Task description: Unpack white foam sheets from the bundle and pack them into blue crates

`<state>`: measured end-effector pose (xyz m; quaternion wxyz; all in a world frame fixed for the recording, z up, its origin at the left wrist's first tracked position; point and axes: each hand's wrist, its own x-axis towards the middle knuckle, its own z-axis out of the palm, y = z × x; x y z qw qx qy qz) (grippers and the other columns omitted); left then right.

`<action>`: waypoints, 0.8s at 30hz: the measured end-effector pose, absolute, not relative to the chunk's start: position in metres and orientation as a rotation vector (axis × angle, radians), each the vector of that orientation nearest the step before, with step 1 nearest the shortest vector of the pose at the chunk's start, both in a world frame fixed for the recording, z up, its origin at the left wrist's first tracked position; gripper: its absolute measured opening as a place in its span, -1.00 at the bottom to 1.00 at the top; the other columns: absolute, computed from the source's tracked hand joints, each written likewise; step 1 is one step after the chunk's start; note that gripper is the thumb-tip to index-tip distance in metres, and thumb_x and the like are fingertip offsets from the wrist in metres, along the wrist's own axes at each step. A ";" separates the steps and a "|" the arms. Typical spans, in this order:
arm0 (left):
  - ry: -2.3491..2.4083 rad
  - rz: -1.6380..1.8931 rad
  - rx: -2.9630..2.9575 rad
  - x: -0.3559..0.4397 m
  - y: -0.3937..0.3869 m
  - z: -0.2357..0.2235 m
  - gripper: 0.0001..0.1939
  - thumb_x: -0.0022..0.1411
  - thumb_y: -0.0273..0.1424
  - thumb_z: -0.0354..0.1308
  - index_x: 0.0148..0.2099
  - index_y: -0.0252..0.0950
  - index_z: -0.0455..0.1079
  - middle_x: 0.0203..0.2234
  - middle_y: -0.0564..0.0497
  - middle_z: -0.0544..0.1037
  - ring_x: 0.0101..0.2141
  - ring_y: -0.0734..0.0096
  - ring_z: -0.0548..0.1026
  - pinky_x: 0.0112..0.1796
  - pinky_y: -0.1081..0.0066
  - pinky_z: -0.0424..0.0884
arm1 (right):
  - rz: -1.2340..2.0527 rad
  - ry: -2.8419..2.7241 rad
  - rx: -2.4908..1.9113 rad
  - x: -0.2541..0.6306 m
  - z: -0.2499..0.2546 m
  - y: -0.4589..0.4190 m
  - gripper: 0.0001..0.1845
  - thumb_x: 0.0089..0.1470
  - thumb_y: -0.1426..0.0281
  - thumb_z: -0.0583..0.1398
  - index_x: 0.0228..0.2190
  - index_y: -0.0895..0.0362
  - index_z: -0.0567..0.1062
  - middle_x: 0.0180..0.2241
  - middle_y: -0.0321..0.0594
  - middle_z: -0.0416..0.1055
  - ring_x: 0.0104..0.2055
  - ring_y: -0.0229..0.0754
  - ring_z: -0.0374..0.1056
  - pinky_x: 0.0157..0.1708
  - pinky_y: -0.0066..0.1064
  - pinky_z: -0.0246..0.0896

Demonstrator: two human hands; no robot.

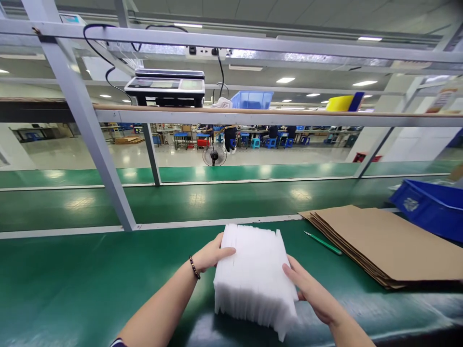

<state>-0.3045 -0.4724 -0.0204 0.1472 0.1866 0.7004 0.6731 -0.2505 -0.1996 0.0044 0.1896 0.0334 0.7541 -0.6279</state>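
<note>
Since both palms are taken up by one bundle of white foam sheets (256, 262), I judge the step in hand to be keeping those loose layers together and lining up their edges. My left hand (211, 254) presses one side with its thumb over the top edge; my right hand (307, 284) grips the opposite side, its thumb likewise on top. The bundle sits between them, above the green table (72, 279), though I cannot tell whether its underside touches. One sheet pokes up at the far edge, and the near right corner hangs lower than the rest, so the next move seems to call for even pressure from both sides, lest layers slip out. Beyond my right hand lie a green-handled knife (325, 245) and, further right, stacked cardboard (387, 246), both bare of any lettering I can see. The blue bin (430, 205) past the cardboard carries a pale mark too unclear to read. On the shelf ahead of my hands, the scale (166, 86) shows no figures or brand that I can make out.
</note>
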 end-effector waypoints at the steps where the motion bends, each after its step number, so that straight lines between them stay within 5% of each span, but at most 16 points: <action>1: 2.032 1.959 0.591 -0.300 -0.472 -0.017 -0.28 0.01 -0.11 0.18 0.13 -0.31 0.02 0.03 -0.20 0.25 -0.03 0.09 0.28 -0.10 0.21 0.26 | -1.808 2.162 0.065 -0.248 0.004 -0.200 -0.26 -0.04 -0.07 0.00 0.10 -0.01 0.00 0.13 -0.07 0.09 0.06 0.04 0.16 -0.30 -0.28 0.29; 8: 2.149 2.222 0.714 -0.258 -0.475 -0.017 -0.40 0.08 0.14 -0.14 -0.09 -0.28 0.12 -0.18 -0.07 0.29 -0.13 0.23 0.27 -0.13 0.26 0.24 | -2.222 2.225 -0.109 -0.234 -0.020 -0.195 -0.25 -0.06 -0.18 -0.17 -0.05 0.08 0.24 -0.04 -0.07 0.30 -0.04 0.02 0.24 -0.18 -0.25 0.23; 11: 2.197 2.064 0.385 -0.252 -0.472 -0.041 -0.53 0.16 0.07 -0.22 -0.27 -0.26 0.12 -0.32 0.02 0.25 -0.28 0.38 0.27 -0.23 0.32 0.29 | -2.030 2.340 0.159 -0.234 -0.036 -0.197 -0.39 -0.08 -0.12 0.01 -0.23 0.12 0.34 -0.28 -0.12 0.40 -0.24 -0.04 0.32 -0.27 -0.27 0.26; 14: 2.407 1.825 0.252 -0.253 -0.471 -0.056 -0.69 0.16 -0.09 -0.05 -0.30 -0.25 0.10 -0.37 0.05 0.26 -0.28 0.39 0.27 -0.19 0.31 0.27 | -1.930 2.304 0.294 -0.235 -0.038 -0.203 -0.37 -0.12 -0.05 0.10 -0.10 0.10 0.26 -0.19 -0.12 0.37 -0.19 -0.06 0.33 -0.28 -0.31 0.27; 16: 2.526 1.757 0.312 -0.256 -0.472 -0.055 -0.74 0.14 -0.24 0.02 -0.17 -0.25 0.12 -0.26 -0.01 0.29 -0.17 0.34 0.27 -0.13 0.28 0.26 | -1.932 2.237 0.255 -0.235 -0.034 -0.207 -0.29 -0.09 -0.02 0.08 0.04 0.08 0.14 -0.01 -0.07 0.26 -0.05 -0.05 0.27 -0.21 -0.32 0.25; 20: 2.733 1.544 0.729 -0.264 -0.469 -0.031 -0.44 0.08 -0.45 0.01 0.15 -0.21 -0.01 0.13 -0.15 0.06 0.13 0.18 0.03 0.07 0.08 0.04 | -1.918 2.167 0.176 -0.234 -0.029 -0.208 -0.27 -0.05 0.00 0.07 0.10 0.08 0.13 0.07 -0.08 0.20 0.03 -0.03 0.20 -0.13 -0.29 0.22; 24: 2.732 1.081 1.327 -0.283 -0.443 -0.001 -0.38 0.08 -0.33 0.10 0.20 -0.12 0.04 0.22 -0.07 -0.05 0.21 0.03 -0.24 0.11 -0.08 -0.31 | -1.940 2.070 0.034 -0.236 -0.033 -0.207 -0.29 -0.03 0.04 0.09 0.11 0.07 0.12 0.02 -0.08 0.26 -0.06 -0.04 0.28 -0.10 -0.20 0.20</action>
